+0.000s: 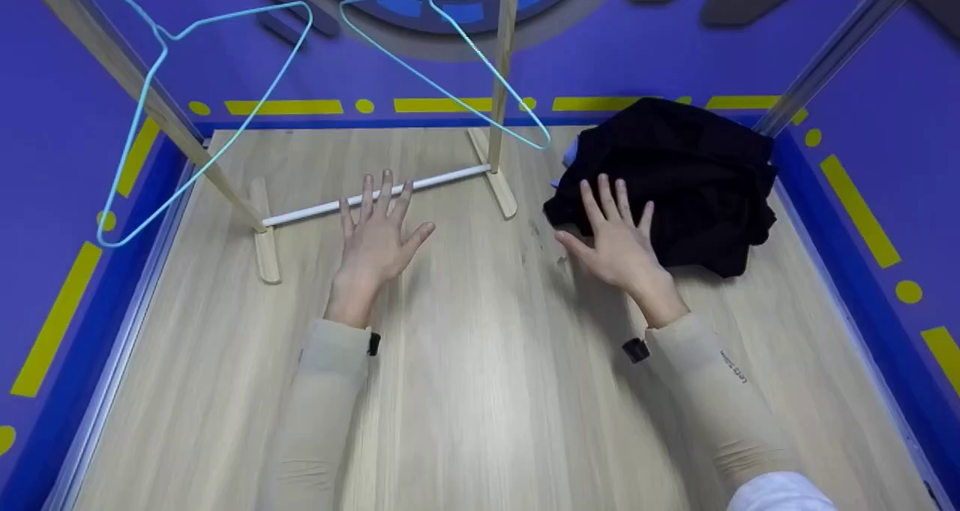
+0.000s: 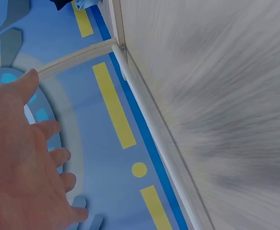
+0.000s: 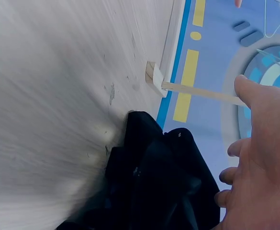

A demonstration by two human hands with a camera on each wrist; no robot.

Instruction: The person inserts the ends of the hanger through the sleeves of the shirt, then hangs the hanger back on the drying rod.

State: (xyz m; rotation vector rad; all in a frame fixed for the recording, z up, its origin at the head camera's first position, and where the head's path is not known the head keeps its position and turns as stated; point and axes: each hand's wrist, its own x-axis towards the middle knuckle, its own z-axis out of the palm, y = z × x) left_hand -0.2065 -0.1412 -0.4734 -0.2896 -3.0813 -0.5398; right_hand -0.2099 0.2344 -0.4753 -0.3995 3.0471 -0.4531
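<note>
My left hand (image 1: 375, 244) is held over the table with its fingers spread, holding nothing. Behind it runs the white bottom bar (image 1: 322, 210) of a wooden rack. At the right, my right hand (image 1: 621, 248) spreads its fingers in front of a heap of black clothing (image 1: 690, 181); whether it touches the cloth I cannot tell. In the right wrist view the black clothing (image 3: 159, 182) lies below and left of the fingers, apart from them. Two light blue wire hangers, one at left (image 1: 259, 109) and one further right (image 1: 480, 55), hang above the rack's base.
The rack's wooden posts (image 1: 504, 68) rise from short wooden feet (image 1: 268, 260). Blue walls with yellow dashes (image 1: 295, 107) enclose the wooden table (image 1: 480, 391) at the back and sides. A metal post (image 1: 840, 53) stands behind the clothing. A bit of light blue cloth (image 1: 571, 153) pokes out beside the heap.
</note>
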